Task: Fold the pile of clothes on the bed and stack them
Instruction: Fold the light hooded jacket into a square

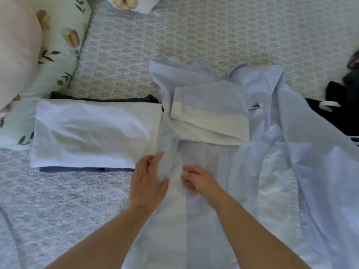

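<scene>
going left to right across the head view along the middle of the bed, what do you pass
floral green pillow → folded white garment on top of the stack → pale blue shirt with white cuff, being worked by the left hand and right hand → dark clothes with white stripes at the right edge

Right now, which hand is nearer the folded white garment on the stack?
Left. The left hand lies beside the white garment's near right corner; the right hand is farther right, on the blue shirt.
</scene>
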